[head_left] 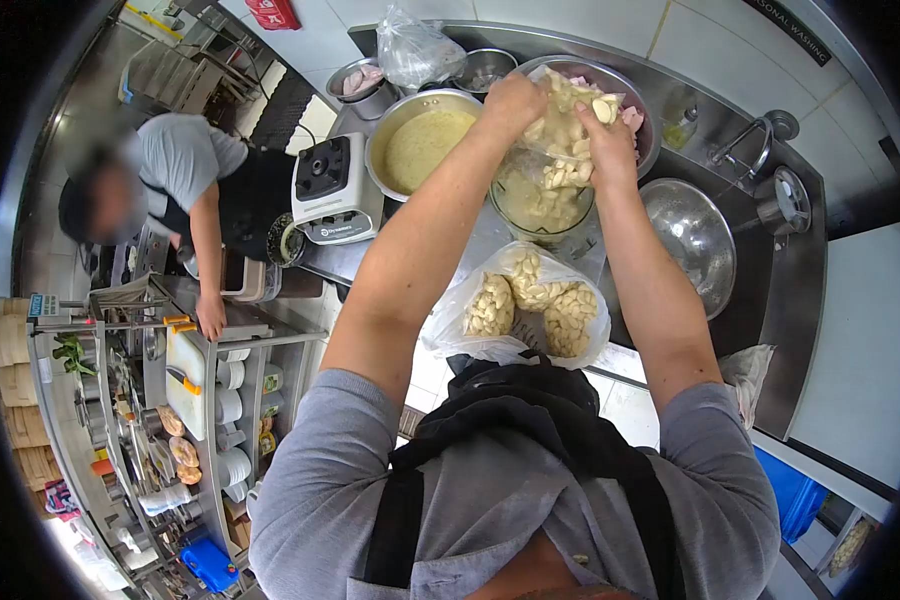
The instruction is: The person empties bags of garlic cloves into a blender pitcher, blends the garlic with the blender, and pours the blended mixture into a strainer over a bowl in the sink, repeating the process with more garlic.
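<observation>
My left hand [515, 106] is closed on one side of a clear plastic bag [558, 125] of peeled garlic cloves. My right hand [611, 140] grips the bag's other side, with some cloves against the fingers. The bag is tilted over a clear blender jar [542, 208], and cloves [567, 174] lie at its mouth. Pale contents show inside the jar. Closer to my body, a white plastic bag [457, 312] stands open, holding several smaller bags of garlic [570, 318].
A blender base [332, 190] and a large pot [374, 150] of pale yellow mixture stand to the left. Behind my hands is a metal bowl [653, 125] with pink pieces. A steel bowl [692, 235] sits in the sink at right, below a faucet [753, 155]. A co-worker [185, 160] stands left.
</observation>
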A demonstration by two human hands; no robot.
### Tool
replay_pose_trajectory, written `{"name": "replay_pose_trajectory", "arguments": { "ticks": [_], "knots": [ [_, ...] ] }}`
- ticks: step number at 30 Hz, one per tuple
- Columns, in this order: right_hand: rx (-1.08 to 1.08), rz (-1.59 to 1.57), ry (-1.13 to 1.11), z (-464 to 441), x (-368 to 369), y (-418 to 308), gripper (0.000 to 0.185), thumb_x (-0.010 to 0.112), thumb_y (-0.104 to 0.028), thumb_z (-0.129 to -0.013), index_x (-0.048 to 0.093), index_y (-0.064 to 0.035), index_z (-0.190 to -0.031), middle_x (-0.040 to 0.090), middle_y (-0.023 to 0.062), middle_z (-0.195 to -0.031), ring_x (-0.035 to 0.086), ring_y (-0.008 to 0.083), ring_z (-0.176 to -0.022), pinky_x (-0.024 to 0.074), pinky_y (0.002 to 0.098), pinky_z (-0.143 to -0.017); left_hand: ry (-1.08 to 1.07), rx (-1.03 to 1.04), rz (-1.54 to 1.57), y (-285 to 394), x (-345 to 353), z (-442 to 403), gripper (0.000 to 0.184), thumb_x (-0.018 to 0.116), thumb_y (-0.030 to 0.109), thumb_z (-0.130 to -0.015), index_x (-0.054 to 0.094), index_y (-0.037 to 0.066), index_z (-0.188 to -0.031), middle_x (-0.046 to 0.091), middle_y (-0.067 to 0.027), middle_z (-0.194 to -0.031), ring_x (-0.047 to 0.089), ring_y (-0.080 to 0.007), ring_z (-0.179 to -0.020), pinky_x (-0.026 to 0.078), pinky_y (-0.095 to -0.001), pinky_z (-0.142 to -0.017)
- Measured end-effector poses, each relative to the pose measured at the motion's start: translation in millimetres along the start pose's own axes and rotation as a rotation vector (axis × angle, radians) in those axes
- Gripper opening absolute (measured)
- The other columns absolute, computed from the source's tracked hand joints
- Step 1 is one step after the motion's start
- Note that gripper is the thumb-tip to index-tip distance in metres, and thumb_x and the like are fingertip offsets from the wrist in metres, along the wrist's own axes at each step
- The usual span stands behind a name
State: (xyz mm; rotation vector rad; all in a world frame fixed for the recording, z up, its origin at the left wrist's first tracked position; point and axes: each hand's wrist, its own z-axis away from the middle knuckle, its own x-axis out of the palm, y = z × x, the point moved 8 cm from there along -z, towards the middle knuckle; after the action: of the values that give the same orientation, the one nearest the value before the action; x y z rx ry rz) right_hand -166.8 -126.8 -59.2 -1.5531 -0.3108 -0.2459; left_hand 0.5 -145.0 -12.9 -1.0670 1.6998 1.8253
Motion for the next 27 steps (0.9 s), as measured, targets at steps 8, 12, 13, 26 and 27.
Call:
{"name": "replay_pose_trajectory", "arguments": {
  "ticks": [8, 12, 13, 26, 27],
  "knots": [
    [0.087, -0.171, 0.120, 14, -15, -4, 0.050, 0.071, -0.016, -0.080, 0.052, 0.0077, -0.120, 0.059, 0.0150, -0.115, 0.059, 0.0213, -0.102, 0.0460, 0.0312, -0.086, -0.473, 0.165, -0.700, 29, 27, -27, 0.029, 0.053, 0.023, -0.080, 0.070, 0.005, -0.095, 0.068, -0.0149, -0.099, 0.066, -0.0271, -0.091, 0.051, -0.0372, -0.080],
    [0.157, -0.264, 0.162, 21, -25, 6, 0.059, 0.068, -0.012, -0.082, 0.040, 0.0106, -0.129, 0.056, 0.0177, -0.118, 0.059, 0.0220, -0.103, 0.0482, 0.0302, -0.085, -0.532, 0.086, -0.684, 37, 33, -35, 0.028, 0.054, 0.021, -0.079, 0.070, 0.007, -0.096, 0.068, -0.0139, -0.098, 0.067, -0.0272, -0.090, 0.052, -0.0387, -0.079],
    [0.198, -0.321, 0.095, 26, -21, 7, 0.067, 0.067, -0.010, -0.082, 0.032, 0.0105, -0.136, 0.053, 0.0189, -0.123, 0.059, 0.0224, -0.105, 0.0500, 0.0296, -0.083, -0.541, 0.082, -0.578, 39, 34, -34, 0.024, 0.053, 0.016, -0.078, 0.069, 0.002, -0.089, 0.068, -0.0158, -0.088, 0.067, -0.0274, -0.079, 0.052, -0.0394, -0.068],
    [0.230, -0.400, 0.083, 17, -17, -16, 0.036, 0.067, -0.007, -0.080, 0.056, 0.0037, -0.113, 0.062, 0.0119, -0.102, 0.062, 0.0214, -0.093, 0.0514, 0.0317, -0.080, -0.528, -0.102, -0.330, 12, 35, -64, 0.018, 0.051, 0.005, -0.076, 0.067, -0.003, -0.078, 0.067, -0.0154, -0.076, 0.066, -0.0259, -0.066, 0.049, -0.0403, -0.052],
    [0.238, -0.414, 0.097, 22, -19, -10, 0.039, 0.067, -0.006, -0.080, 0.054, 0.0047, -0.115, 0.062, 0.0125, -0.103, 0.062, 0.0217, -0.094, 0.0513, 0.0318, -0.080, -0.526, -0.107, -0.326, 14, 32, -60, 0.018, 0.051, 0.005, -0.076, 0.067, -0.003, -0.078, 0.067, -0.0154, -0.076, 0.066, -0.0259, -0.066, 0.049, -0.0403, -0.052]
  ]
}}
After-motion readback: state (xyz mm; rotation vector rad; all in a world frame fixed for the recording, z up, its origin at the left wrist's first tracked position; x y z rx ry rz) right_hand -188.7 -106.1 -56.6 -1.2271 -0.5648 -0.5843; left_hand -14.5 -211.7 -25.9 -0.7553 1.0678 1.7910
